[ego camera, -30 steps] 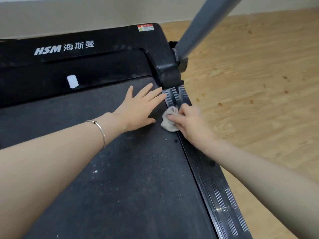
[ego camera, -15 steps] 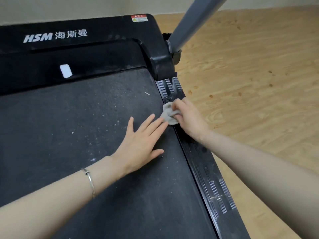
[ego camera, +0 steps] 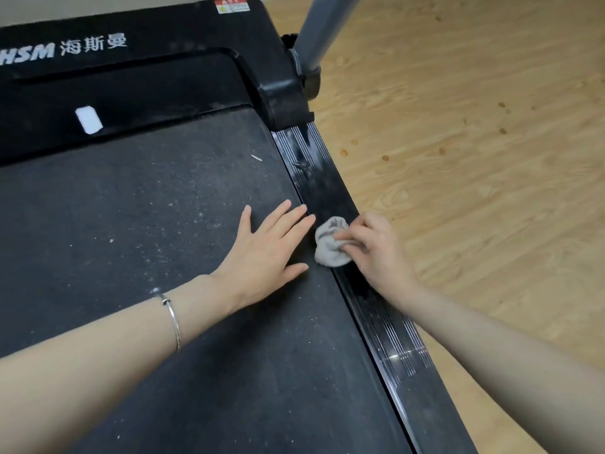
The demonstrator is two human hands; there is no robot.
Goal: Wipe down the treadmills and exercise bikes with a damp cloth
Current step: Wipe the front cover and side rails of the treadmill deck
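Head view: the right hand (ego camera: 376,253) has its fingers closed around a bunched grey cloth (ego camera: 330,242) and presses it onto the treadmill's (ego camera: 196,31) right side rail (ego camera: 386,322), at the seam where the rail meets the running belt (ego camera: 131,224). The left hand (ego camera: 265,253) lies flat on the belt just beside the cloth, fingers spread and holding nothing; a thin bangle (ego camera: 172,317) sits on that wrist.

The rail looks wiped and glossy toward the motor cover (ego camera: 147,77), while the ribbed stretch near the bottom edge looks dusty, so the step in hand appears to be working along the rail. To do it well, I would spread the cloth flatter so more fabric meets the ribs, pull in long strokes along the grooves, and refold to a clean face as it loads up. The belt carries plenty of pale specks and will likely need its own pass, including the patch under the bracing palm.

No containers are in view; no bucket or bottle shows on the wooden floor (ego camera: 474,158).
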